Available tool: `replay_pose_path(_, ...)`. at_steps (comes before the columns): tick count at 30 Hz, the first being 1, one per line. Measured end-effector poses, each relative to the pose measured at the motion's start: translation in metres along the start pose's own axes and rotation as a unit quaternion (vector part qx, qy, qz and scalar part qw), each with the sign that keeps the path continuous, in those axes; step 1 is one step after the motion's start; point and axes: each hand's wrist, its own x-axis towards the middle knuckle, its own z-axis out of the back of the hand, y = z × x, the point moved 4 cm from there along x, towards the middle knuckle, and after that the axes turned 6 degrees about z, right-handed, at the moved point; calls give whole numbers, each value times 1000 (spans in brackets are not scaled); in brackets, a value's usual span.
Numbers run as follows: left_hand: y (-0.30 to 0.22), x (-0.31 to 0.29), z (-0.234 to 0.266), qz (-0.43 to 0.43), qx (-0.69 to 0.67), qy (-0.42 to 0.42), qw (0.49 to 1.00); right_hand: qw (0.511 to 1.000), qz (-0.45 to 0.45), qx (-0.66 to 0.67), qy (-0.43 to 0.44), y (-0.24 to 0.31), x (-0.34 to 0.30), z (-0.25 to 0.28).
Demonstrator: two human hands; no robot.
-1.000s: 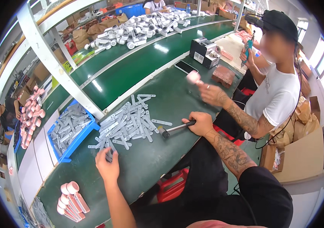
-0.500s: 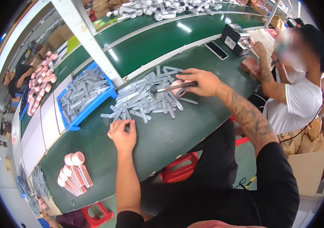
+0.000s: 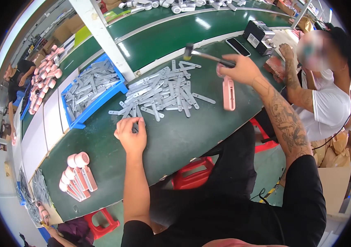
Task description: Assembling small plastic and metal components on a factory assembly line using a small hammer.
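Observation:
My right hand point(image 3: 243, 71) grips a hammer point(image 3: 210, 57) by its dark handle, head pointing left above the table. Under the same hand is a pink device with a slotted handle point(image 3: 228, 94); its round end is partly hidden by my fingers, and it appears to be held along with the hammer. My left hand point(image 3: 131, 133) is curled at the near edge of a loose pile of grey flat strips point(image 3: 163, 92). Its fingertips are closed together, and anything between them is hidden.
A blue bin point(image 3: 97, 109) of grey strips stands left of the pile. Several pink devices point(image 3: 78, 177) lie at the table's left. A phone point(image 3: 238, 46) and a black-and-silver box point(image 3: 258, 37) sit far right, near a person in a white shirt point(image 3: 327, 103). A white post point(image 3: 103, 37) rises behind the bin.
My right hand has moved right and away from the pile with the hammer and the pink device, whose handle now shows. My left hand has stayed almost in place.

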Motion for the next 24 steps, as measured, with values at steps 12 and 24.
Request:
replay_pose_path(12,-187,-91,-60,-134,-157,230,951,946,-125,227,-193,-68,-132,-85)
replay_pose_path(24,-126,-82,-8,-137,-76,245,957,873,-107,299,-371,-143,-144,-19)
